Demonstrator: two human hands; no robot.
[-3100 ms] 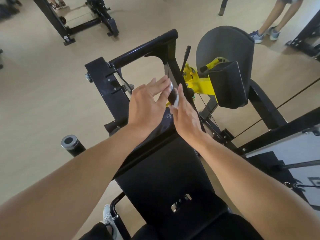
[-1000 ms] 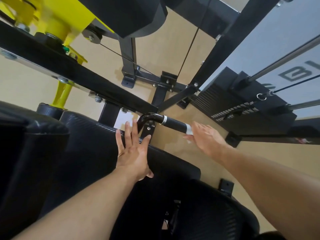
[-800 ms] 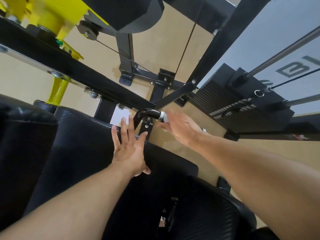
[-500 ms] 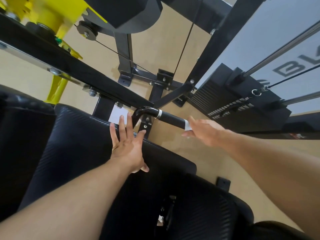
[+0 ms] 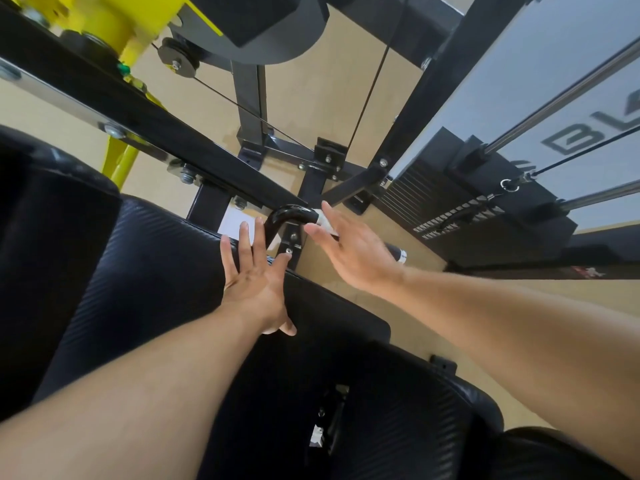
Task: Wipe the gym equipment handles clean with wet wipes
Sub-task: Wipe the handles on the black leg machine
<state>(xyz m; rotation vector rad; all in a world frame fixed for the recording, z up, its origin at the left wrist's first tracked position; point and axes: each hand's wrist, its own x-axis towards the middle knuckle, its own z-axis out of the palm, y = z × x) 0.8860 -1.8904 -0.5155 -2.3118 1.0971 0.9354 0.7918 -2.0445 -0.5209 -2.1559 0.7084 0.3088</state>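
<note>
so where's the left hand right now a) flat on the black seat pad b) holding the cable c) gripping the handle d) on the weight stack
a: the left hand lies with fingers straight on the edge of the black seat pad, next to the handle, while the right hand presses a white wet wipe along that handle.

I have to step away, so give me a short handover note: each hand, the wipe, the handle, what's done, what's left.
Left hand: open, flat on the black seat pad.
Right hand: fingers straight, pressing the wet wipe onto the handle near its bend.
Done: cannot be judged from this view; the wipe is at the inner end.
Left: probably the outer end by the silver ring, then any other handles.
</note>
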